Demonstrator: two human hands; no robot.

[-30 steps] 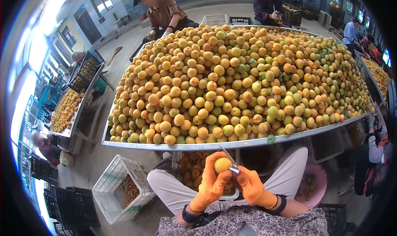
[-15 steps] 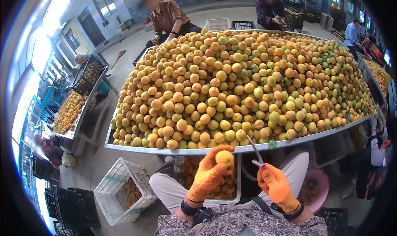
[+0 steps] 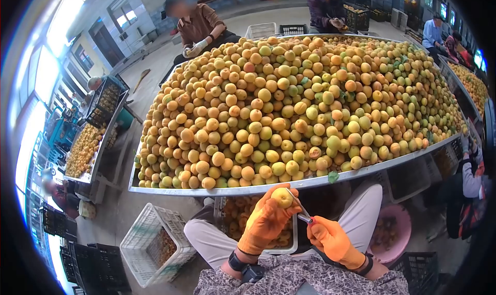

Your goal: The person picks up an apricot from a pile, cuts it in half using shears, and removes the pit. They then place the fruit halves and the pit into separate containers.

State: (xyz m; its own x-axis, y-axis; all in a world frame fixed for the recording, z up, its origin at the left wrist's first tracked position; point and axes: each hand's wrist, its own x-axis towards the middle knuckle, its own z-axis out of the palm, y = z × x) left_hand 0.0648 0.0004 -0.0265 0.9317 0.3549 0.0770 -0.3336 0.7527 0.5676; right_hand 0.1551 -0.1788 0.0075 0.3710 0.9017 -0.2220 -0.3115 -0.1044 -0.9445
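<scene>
My left hand (image 3: 267, 218), in an orange glove, holds a yellow apricot (image 3: 282, 197) between thumb and fingers. My right hand (image 3: 336, 240), also gloved in orange, is closed round the red handle of a small knife (image 3: 304, 210). The knife's blade points up and left, its tip at the right side of the apricot. Both hands are over my lap, in front of the metal rim of a large table (image 3: 248, 190) heaped with apricots (image 3: 258, 124). Below my left hand, a crate (image 3: 293, 238) holds orange fruit pieces.
A white crate (image 3: 181, 233) stands at the left, a pink basin (image 3: 404, 233) at the right. Across the table sit a person in brown (image 3: 199, 23) and one in dark purple (image 3: 324, 10). A green leaf (image 3: 333, 176) lies on the rim.
My right hand has moved left, bringing the blade from beside the apricot to its edge. The view has shifted slightly. Across the table, the person in brown has brought both hands together.
</scene>
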